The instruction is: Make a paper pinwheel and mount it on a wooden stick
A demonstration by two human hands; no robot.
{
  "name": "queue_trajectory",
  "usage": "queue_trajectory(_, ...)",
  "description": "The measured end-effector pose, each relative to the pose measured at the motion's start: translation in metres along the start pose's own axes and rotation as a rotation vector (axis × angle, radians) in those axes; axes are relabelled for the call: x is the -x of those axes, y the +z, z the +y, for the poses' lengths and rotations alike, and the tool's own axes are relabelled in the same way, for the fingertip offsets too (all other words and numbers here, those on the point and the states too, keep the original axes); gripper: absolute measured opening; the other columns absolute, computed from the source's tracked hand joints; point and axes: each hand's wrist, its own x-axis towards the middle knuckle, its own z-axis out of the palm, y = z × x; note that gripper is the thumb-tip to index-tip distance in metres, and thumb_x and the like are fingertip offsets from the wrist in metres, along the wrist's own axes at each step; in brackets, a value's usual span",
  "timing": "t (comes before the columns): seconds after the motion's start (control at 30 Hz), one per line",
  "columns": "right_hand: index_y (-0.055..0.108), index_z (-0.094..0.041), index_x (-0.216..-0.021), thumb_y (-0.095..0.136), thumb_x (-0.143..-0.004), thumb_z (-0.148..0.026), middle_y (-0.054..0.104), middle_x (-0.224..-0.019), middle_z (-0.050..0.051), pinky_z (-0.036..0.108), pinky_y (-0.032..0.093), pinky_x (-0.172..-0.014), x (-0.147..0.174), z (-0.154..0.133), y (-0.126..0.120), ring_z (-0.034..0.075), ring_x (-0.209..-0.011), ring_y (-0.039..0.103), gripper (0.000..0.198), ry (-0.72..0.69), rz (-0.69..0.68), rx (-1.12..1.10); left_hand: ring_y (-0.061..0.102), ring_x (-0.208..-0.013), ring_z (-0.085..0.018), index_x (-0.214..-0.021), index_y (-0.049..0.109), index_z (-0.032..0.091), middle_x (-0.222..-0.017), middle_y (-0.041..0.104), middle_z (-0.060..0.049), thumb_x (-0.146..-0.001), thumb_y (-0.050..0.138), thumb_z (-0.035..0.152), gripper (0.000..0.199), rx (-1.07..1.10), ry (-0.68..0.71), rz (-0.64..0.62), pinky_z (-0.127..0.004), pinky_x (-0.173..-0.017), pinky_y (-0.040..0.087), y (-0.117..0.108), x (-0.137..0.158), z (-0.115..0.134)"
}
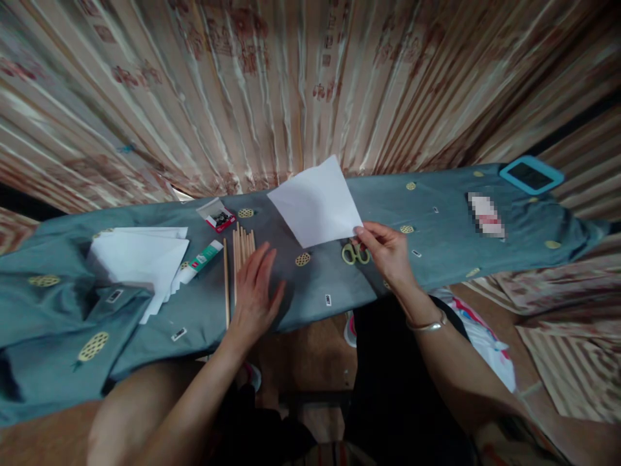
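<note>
A white sheet of paper [317, 200] is pinched at its lower right corner by my right hand [383, 249], which tilts it above the cloth. Scissors with yellow-green handles [356, 254] lie partly behind that hand. My left hand [256, 288] is open, fingers apart, over the lower part of a bundle of thin wooden sticks [243, 244]. It hides their near ends, and I cannot tell whether it touches them. One separate stick [226, 285] lies just left of the bundle.
A grey-green cloth [301, 301] covers the narrow table. On the left are a stack of white paper [138, 255], a green-and-white glue stick box [206, 255] and a small red box [220, 219] of dark items. A blue-framed tablet [532, 175] lies far right. Curtains [310, 84] hang behind.
</note>
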Motion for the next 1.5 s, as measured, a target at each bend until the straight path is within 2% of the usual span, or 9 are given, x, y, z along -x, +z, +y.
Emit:
queue_trajectory(0.27, 0.078, -0.025, -0.098, 0.063, -0.088, -0.028, 0.076, -0.111, 0.005, 0.038, 0.052, -0.102, 0.017, 0.02, -0.004, 0.02, -0.107, 0.07, 0.018, -0.312, -0.286, 0.218, 0.012, -0.153, -0.036, -0.158, -0.003, 0.019, -0.166, 0.01, -0.019, -0.084, 0.071, 0.034, 0.106, -0.069, -0.048, 0.09, -0.056, -0.122, 0.019, -0.002, -0.006, -0.012)
queue_trajectory(0.37, 0.076, -0.024, -0.1, 0.061, -0.09, -0.028, 0.075, -0.114, 0.005, 0.04, 0.052, -0.102, 0.021, 0.033, -0.008, 0.02, -0.108, 0.07, 0.019, -0.309, -0.353, 0.262, 0.017, -0.152, -0.037, -0.155, 0.024, 0.022, -0.164, 0.022, -0.018, -0.084, 0.068, 0.027, 0.084, -0.111, -0.021, 0.011, -0.059, -0.119, 0.021, 0.003, 0.0, -0.016)
queue_trajectory(0.5, 0.074, -0.024, -0.106, 0.056, -0.093, -0.025, 0.074, -0.117, 0.006, 0.04, 0.052, -0.102, 0.025, 0.039, -0.016, 0.021, -0.11, 0.07, 0.022, -0.376, -0.433, 0.401, 0.047, -0.137, -0.031, -0.111, 0.068, 0.026, -0.132, 0.066, -0.007, -0.085, 0.06, 0.012, 0.03, -0.124, 0.09, -0.091, -0.06, -0.116, 0.024, 0.009, 0.006, -0.02)
queue_trajectory(0.67, 0.067, -0.021, -0.124, 0.062, -0.09, -0.028, 0.062, -0.138, 0.013, 0.053, 0.047, -0.105, 0.039, 0.031, -0.018, 0.031, -0.123, 0.059, 0.036, -0.578, -0.428, 0.778, 0.063, -0.117, -0.028, -0.096, 0.072, 0.024, -0.105, 0.076, -0.005, -0.086, 0.057, 0.008, 0.024, -0.044, 0.174, -0.155, -0.061, -0.111, 0.028, 0.011, 0.009, -0.012)
queue_trajectory(0.8, 0.064, -0.022, -0.126, 0.066, -0.086, -0.028, 0.059, -0.142, 0.012, 0.054, 0.046, -0.105, 0.058, 0.024, -0.008, 0.031, -0.126, 0.055, 0.041, -0.659, -0.534, 0.756, 0.066, -0.108, -0.028, -0.101, 0.072, 0.019, -0.102, 0.076, -0.008, -0.089, 0.055, 0.01, 0.023, -0.005, 0.199, -0.207, -0.06, -0.107, 0.034, 0.008, 0.013, 0.002)
queue_trajectory(1.0, 0.073, -0.02, -0.101, 0.061, -0.092, -0.031, 0.076, -0.098, 0.006, 0.034, 0.055, -0.083, 0.068, 0.022, 0.007, 0.02, -0.089, 0.07, 0.018, -0.362, -0.52, 0.438, 0.069, -0.091, -0.023, -0.114, 0.065, 0.017, -0.099, 0.075, -0.008, -0.095, 0.053, 0.02, 0.023, 0.048, 0.12, -0.224, -0.049, -0.098, 0.047, 0.007, 0.015, 0.006)
queue_trajectory(1.13, 0.074, -0.021, -0.088, 0.061, -0.09, -0.038, 0.073, -0.076, 0.0, 0.027, 0.05, -0.063, 0.053, 0.029, 0.019, 0.016, -0.067, 0.065, 0.022, -0.107, -0.375, 0.403, 0.067, -0.101, -0.026, -0.147, 0.037, 0.018, -0.113, 0.071, -0.012, -0.094, 0.058, 0.025, 0.057, 0.04, 0.029, -0.128, -0.043, -0.091, 0.054, 0.003, 0.007, 0.002)
queue_trajectory(1.27, 0.073, -0.022, -0.082, 0.062, -0.087, -0.035, 0.074, -0.085, 0.002, 0.029, 0.051, -0.07, 0.037, 0.036, 0.032, 0.018, -0.075, 0.066, 0.018, -0.088, -0.33, 0.345, 0.047, -0.136, -0.03, -0.148, 0.034, 0.02, -0.142, 0.055, -0.016, -0.094, 0.053, 0.015, 0.057, -0.017, 0.133, -0.167, -0.052, -0.111, 0.04, 0.0, 0.005, 0.017)
queue_trajectory(1.5, 0.072, -0.021, -0.085, 0.063, -0.085, -0.029, 0.075, -0.101, 0.007, 0.034, 0.052, -0.083, 0.029, 0.036, 0.041, 0.022, -0.09, 0.068, 0.012, -0.147, -0.285, 0.443, 0.036, -0.144, -0.035, -0.145, 0.037, 0.005, -0.148, 0.048, -0.023, -0.097, 0.051, 0.033, 0.057, -0.066, 0.208, -0.36, -0.054, -0.115, 0.034, 0.015, 0.03, 0.038)
